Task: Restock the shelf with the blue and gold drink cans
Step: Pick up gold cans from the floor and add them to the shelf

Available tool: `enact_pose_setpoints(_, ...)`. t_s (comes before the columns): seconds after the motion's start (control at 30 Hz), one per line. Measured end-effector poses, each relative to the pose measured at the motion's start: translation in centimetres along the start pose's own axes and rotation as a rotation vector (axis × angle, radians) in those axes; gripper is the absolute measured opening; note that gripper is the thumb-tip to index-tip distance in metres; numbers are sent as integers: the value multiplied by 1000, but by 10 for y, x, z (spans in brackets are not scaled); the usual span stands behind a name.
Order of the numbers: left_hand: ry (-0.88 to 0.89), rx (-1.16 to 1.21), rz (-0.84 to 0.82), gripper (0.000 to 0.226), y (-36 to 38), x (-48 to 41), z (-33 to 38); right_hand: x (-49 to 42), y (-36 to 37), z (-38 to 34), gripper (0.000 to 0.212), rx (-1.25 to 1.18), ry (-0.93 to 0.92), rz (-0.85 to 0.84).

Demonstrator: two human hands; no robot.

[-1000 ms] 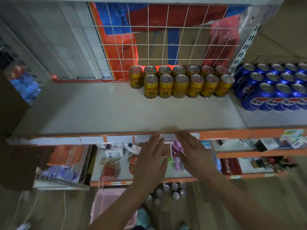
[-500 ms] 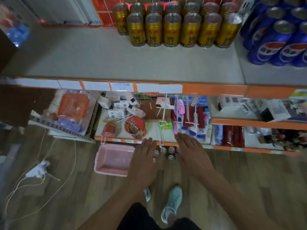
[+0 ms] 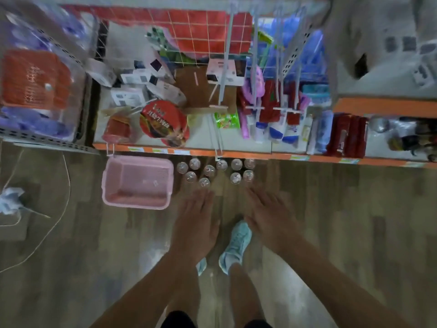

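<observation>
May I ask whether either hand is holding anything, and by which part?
Nothing is held: the left hand and the right hand are both open, empty.

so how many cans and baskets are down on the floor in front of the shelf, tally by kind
drink cans: 10
pink basket: 1
total: 11
</observation>
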State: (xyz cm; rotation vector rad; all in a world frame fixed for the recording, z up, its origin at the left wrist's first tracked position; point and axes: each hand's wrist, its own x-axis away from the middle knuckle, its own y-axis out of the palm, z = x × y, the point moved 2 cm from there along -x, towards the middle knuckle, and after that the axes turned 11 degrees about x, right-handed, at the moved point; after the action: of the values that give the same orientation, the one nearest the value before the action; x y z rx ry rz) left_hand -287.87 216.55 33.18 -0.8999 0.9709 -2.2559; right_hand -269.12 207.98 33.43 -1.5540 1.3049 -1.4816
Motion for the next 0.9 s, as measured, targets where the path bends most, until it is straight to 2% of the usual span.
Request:
enact_pose_setpoints(0.13,104,-49,-40,64,72,-46,-44,-32,83,12,69,5,52,-22)
enact_pose_setpoints(0.2,137,-77,-27,70,110,-66,-69,-50,125,15,68,-11,62,-22)
enact_pose_setpoints(0.27,140,-74,-15,75,144,-83,-95,-65,166,18,67,-43,90,-35)
enact_pose_setpoints(0.47,117,-73,-28,73,232,-124,-181,-109,287,37,69,-25,101,-46)
enact_pose_setpoints(0.57,113,-105,24,74,268,-148,-225,-134,343,53,75,20,121,-24)
enact_pose_setpoints(0.67,93,-86,66,75,300,-170,-264,-160,388,66,80,84,107,41)
enact_pose_setpoints(0.8,176,-148,125,72,331,-190,-291,-191,425,80,77,177,87,138)
enact_pose_setpoints(0.9,190,-167,118,88,348,-196,-297,-204,442,85,73,238,80,180)
